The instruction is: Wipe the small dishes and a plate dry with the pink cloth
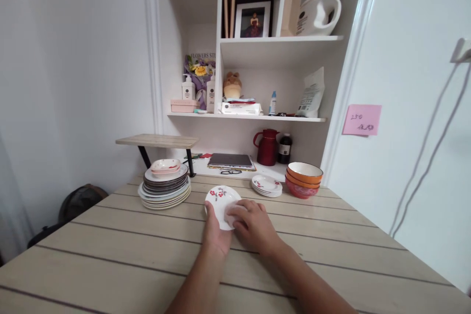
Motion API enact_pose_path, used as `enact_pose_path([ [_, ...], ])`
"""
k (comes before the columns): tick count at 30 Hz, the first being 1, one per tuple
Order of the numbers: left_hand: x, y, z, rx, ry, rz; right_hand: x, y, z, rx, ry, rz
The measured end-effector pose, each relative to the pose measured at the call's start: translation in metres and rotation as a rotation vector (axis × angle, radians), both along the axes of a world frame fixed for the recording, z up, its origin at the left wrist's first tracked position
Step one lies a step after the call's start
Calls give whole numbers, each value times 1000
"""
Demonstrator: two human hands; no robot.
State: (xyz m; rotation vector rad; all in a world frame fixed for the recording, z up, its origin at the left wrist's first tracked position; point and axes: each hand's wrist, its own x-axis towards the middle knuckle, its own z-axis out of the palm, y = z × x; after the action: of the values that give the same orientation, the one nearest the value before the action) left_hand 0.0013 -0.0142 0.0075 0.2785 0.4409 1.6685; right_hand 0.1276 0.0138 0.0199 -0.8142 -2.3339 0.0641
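A small white plate [220,197] with a red flower pattern is tilted up off the wooden table [121,250] in front of me. My left hand [214,233] holds its near edge from below and behind. My right hand [253,223] is closed on a white cloth or tissue [233,215], pressing it against the plate's face. Both forearms reach in from the bottom middle.
A tall stack of plates [164,189] with a small pink dish on top stands to the left. A short stack of flowered plates [267,185] and stacked orange and red bowls [303,180] stand to the right. Behind are a red jug [267,147], a tablet and shelves.
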Motion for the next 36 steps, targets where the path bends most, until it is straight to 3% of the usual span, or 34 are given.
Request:
enact_pose_path([
  [5,3,-5,0,-27,24,-53,-7,-10,3,5,-27,72],
  [9,22,-10,0,-53,45,-180,-1,-2,6,84,14,-31],
  [12,31,-12,1,-62,32,-205,11,11,6,100,48,-131],
  [16,25,-12,5,-90,-26,-129,18,18,2,63,32,-190],
  [24,-3,-9,7,-112,-54,43,-9,-9,-3,-8,-23,20],
  [28,9,-12,3,-116,-13,-63,-11,-11,-2,-37,27,48],
  [32,29,-14,-1,-123,27,-210,0,0,1,-38,63,-56],
  [36,34,-15,-2,-115,21,-220,12,10,3,-60,52,-155],
])
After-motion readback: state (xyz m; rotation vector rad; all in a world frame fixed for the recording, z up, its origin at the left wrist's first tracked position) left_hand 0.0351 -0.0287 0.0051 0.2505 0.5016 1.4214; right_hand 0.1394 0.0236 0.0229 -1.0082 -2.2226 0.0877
